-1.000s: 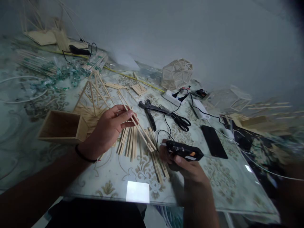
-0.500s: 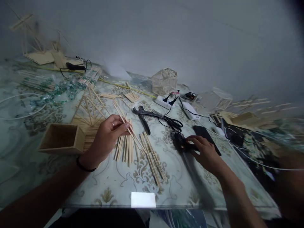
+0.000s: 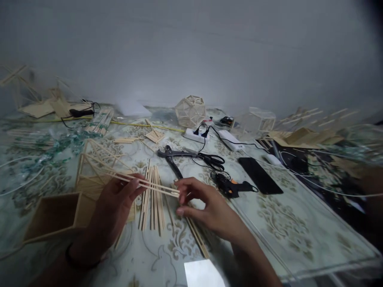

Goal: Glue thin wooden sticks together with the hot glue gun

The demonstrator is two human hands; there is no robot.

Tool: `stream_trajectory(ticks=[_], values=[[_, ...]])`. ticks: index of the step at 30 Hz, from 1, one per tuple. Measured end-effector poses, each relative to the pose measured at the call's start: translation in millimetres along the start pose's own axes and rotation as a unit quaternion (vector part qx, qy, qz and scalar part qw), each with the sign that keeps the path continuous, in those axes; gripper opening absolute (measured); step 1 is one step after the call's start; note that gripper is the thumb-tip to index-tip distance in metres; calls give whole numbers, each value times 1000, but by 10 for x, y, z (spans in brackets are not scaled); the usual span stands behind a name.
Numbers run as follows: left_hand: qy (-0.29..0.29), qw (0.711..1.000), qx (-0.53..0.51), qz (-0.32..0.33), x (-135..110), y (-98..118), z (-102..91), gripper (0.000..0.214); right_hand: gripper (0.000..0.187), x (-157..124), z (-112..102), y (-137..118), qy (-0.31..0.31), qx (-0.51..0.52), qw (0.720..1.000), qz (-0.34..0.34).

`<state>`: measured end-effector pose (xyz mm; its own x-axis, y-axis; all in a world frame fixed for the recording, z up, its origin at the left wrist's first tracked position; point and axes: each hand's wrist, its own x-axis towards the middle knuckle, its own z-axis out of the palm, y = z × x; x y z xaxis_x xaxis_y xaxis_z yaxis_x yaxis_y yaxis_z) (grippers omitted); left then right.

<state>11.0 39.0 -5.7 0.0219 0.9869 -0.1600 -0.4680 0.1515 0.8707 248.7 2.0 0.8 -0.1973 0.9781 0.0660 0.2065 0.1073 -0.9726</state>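
My left hand (image 3: 112,207) pinches a pair of thin wooden sticks (image 3: 143,184) held nearly level above the table. My right hand (image 3: 203,203) touches the sticks' right end with its fingertips. Under them lies a loose pile of sticks (image 3: 152,203) on the patterned glass tabletop (image 3: 284,223). A black glue gun (image 3: 231,186) lies on the table just right of my right hand, with nothing holding it.
An open wooden box (image 3: 55,215) sits at the left, a stick pyramid frame (image 3: 95,165) behind it. Pliers (image 3: 172,157), scissors (image 3: 212,160), a black phone (image 3: 259,174), a power strip (image 3: 196,135) and a stick polyhedron (image 3: 190,111) lie further back. Cables cross the right side.
My right hand put the glue gun down on the table and moved left to the sticks' end. My left hand turned the sticks nearly level. The view tilted up.
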Motion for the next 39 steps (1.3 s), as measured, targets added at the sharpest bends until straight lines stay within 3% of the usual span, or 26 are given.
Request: stream_trajectory(ticks=[6,14,22,26,39], values=[[2,1000,23,-7,-48,0,-49,14,24,48,33,162,35,77,996,31],[2,999,24,-41,-138,22,19,23,24,5,17,172,80,112,989,60],[-10,998,36,-59,-162,-42,7,29,26,9,-14,211,127,137,982,37],[-5,999,24,-36,-142,-98,-29,33,27,6,-12,214,134,132,982,27],[-19,1000,4,-18,-139,-98,-32,29,8,-11,25,188,152,118,981,-6]])
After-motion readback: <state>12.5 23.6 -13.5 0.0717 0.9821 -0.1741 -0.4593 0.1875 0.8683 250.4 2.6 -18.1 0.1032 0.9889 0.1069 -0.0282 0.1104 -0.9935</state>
